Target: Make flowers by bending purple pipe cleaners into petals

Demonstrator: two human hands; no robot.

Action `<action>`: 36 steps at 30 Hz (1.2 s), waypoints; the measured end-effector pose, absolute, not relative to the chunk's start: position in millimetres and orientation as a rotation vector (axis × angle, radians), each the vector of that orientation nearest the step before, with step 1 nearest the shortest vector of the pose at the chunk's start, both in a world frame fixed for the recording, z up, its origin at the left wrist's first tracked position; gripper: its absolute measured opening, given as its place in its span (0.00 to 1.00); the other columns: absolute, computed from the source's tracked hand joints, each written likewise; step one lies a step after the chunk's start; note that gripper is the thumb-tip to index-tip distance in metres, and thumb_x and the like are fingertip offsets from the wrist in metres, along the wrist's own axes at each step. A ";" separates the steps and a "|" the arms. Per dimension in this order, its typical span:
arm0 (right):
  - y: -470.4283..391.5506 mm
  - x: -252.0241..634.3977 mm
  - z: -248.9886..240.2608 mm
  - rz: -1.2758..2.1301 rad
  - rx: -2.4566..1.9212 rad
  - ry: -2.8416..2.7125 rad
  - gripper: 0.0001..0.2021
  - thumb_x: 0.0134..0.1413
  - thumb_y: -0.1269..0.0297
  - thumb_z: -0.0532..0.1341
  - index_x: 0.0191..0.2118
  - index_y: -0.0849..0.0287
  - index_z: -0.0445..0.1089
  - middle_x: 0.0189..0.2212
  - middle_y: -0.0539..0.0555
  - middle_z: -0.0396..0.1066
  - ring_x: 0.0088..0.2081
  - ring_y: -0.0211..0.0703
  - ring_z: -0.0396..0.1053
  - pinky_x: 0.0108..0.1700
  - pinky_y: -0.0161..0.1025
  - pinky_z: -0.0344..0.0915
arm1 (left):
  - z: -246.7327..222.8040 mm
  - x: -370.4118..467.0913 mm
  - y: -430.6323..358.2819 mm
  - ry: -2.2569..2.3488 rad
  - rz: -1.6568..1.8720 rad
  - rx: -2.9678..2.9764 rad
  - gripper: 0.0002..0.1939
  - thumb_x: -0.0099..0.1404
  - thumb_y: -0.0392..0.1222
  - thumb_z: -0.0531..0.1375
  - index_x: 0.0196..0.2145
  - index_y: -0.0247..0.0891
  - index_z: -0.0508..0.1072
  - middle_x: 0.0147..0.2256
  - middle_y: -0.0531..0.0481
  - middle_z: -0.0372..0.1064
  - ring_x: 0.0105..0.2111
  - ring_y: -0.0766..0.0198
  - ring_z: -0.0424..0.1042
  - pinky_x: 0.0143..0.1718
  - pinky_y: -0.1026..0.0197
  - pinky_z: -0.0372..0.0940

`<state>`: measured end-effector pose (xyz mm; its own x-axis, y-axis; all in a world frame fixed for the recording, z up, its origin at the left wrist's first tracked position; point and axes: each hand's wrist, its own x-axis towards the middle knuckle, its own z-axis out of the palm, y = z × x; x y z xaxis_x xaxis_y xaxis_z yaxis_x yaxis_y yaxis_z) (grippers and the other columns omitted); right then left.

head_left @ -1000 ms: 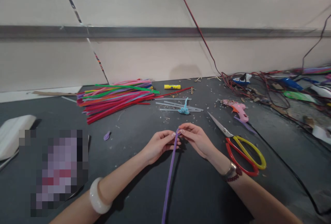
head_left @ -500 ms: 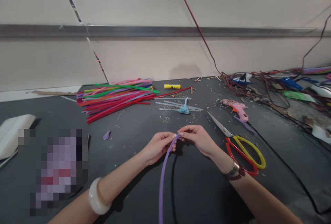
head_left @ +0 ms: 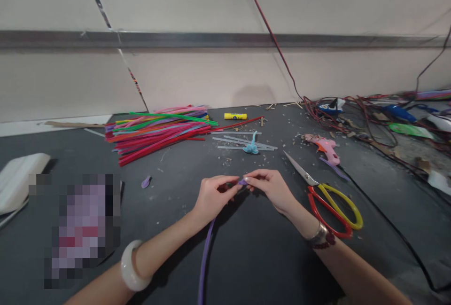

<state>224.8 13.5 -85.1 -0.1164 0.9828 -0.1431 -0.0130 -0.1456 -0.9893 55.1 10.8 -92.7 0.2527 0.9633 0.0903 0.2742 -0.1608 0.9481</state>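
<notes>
A purple pipe cleaner [head_left: 205,258] runs from between my hands down to the bottom edge of the view. My left hand [head_left: 213,197] pinches it near its upper end, with the strand passing beneath the palm. The fingertips of my right hand [head_left: 269,186] close on the small bent end, right beside the left fingertips. Part of that end is hidden by the fingers. Beyond my hands, a light blue twisted piece [head_left: 251,147] rests on translucent sticks [head_left: 229,140]. A small purple looped piece [head_left: 145,182] lies to the left.
Open scissors [head_left: 317,187] lie by my right forearm, and a pink glue gun [head_left: 327,149] with a black cord is behind them. Colourful pipe cleaners [head_left: 158,133] are piled back left, near a yellow glue stick [head_left: 235,116]. Tangled cables [head_left: 359,112] lie back right.
My left hand has turned and shifted slightly left, its fingers now reaching across to the right. The hanging length of purple pipe cleaner has swung left and passes under that hand.
</notes>
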 end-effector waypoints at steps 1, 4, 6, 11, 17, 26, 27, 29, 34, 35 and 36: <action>13.5 224.6 -85.0 1.421 -1.241 -1.205 0.07 0.40 0.65 0.65 0.28 0.62 0.74 0.20 0.51 0.71 0.23 0.33 0.66 0.29 0.33 0.62 | -92.9 54.5 10.1 1.165 1.004 1.719 0.11 0.55 0.44 0.60 0.32 0.35 0.76 0.20 0.51 0.71 0.16 0.69 0.67 0.18 0.68 0.62; 12.7 223.3 -84.1 1.441 -1.244 -1.193 0.07 0.40 0.65 0.65 0.28 0.63 0.74 0.20 0.51 0.71 0.23 0.33 0.66 0.29 0.33 0.62 | -93.4 53.0 9.2 1.062 1.141 2.023 0.08 0.58 0.39 0.58 0.32 0.35 0.75 0.27 0.48 0.74 0.23 0.66 0.71 0.26 0.65 0.66; 12.1 222.5 -83.6 1.450 -1.248 -1.183 0.07 0.40 0.66 0.65 0.28 0.63 0.74 0.20 0.51 0.71 0.23 0.33 0.66 0.29 0.34 0.63 | -94.5 52.3 9.5 0.961 1.183 2.192 0.07 0.59 0.36 0.56 0.33 0.35 0.75 0.30 0.46 0.74 0.28 0.65 0.72 0.31 0.64 0.67; 12.5 223.0 -84.8 1.447 -1.252 -1.202 0.07 0.39 0.65 0.65 0.28 0.63 0.74 0.20 0.51 0.71 0.23 0.33 0.66 0.28 0.33 0.63 | -102.1 51.5 11.5 0.908 1.060 2.341 0.10 0.60 0.32 0.54 0.38 0.34 0.73 0.32 0.46 0.74 0.30 0.64 0.72 0.33 0.63 0.67; 12.8 221.1 -93.5 1.319 -1.283 -1.202 0.08 0.41 0.63 0.64 0.29 0.62 0.73 0.21 0.51 0.71 0.23 0.35 0.67 0.28 0.34 0.65 | -102.6 53.7 5.3 1.017 1.080 2.129 0.16 0.60 0.35 0.55 0.47 0.35 0.67 0.32 0.47 0.75 0.28 0.65 0.73 0.32 0.63 0.68; -2.0 202.1 -103.5 0.981 -1.339 -1.240 0.08 0.44 0.62 0.62 0.31 0.59 0.74 0.28 0.55 0.74 0.28 0.43 0.72 0.32 0.39 0.69 | -93.3 56.9 1.7 1.208 0.956 1.906 0.09 0.58 0.39 0.56 0.36 0.39 0.74 0.29 0.47 0.75 0.28 0.61 0.73 0.30 0.63 0.64; -3.2 200.6 -104.2 0.949 -1.340 -1.255 0.08 0.44 0.62 0.62 0.31 0.59 0.74 0.29 0.55 0.74 0.29 0.43 0.72 0.33 0.40 0.69 | -92.8 56.7 2.2 1.215 0.946 1.922 0.09 0.59 0.39 0.56 0.35 0.39 0.75 0.29 0.47 0.75 0.26 0.62 0.72 0.29 0.63 0.64; -4.3 199.0 -104.6 0.893 -1.343 -1.294 0.07 0.45 0.63 0.61 0.31 0.59 0.74 0.29 0.55 0.74 0.30 0.44 0.72 0.35 0.40 0.69 | -92.2 56.2 2.9 1.223 0.933 1.935 0.10 0.59 0.39 0.55 0.34 0.38 0.75 0.26 0.48 0.74 0.22 0.64 0.70 0.27 0.64 0.62; 0.8 203.7 -98.2 0.925 -1.365 -1.352 0.07 0.44 0.64 0.62 0.30 0.60 0.74 0.28 0.55 0.74 0.29 0.43 0.72 0.34 0.39 0.69 | -92.3 56.8 6.9 1.149 0.833 1.741 0.11 0.60 0.41 0.54 0.32 0.36 0.75 0.18 0.52 0.68 0.17 0.68 0.67 0.23 0.67 0.61; 2.8 206.0 -95.7 0.960 -1.374 -1.363 0.07 0.44 0.63 0.62 0.30 0.60 0.74 0.27 0.55 0.74 0.28 0.42 0.72 0.32 0.38 0.69 | -92.4 57.2 8.6 1.114 0.797 1.646 0.12 0.60 0.42 0.54 0.31 0.35 0.75 0.17 0.52 0.68 0.16 0.68 0.66 0.21 0.67 0.61; 4.9 208.7 -93.0 1.001 -1.383 -1.374 0.07 0.43 0.63 0.62 0.29 0.60 0.74 0.26 0.54 0.74 0.26 0.41 0.71 0.30 0.38 0.68 | -92.6 57.4 10.5 1.071 0.760 1.542 0.12 0.60 0.43 0.54 0.30 0.34 0.74 0.18 0.52 0.68 0.16 0.69 0.66 0.19 0.68 0.60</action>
<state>208.7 4.9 -93.0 0.0481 0.9973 0.0547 0.2543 0.0407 -0.9663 57.4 10.5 -92.6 0.3951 0.9164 -0.0636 0.2419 -0.0370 0.9696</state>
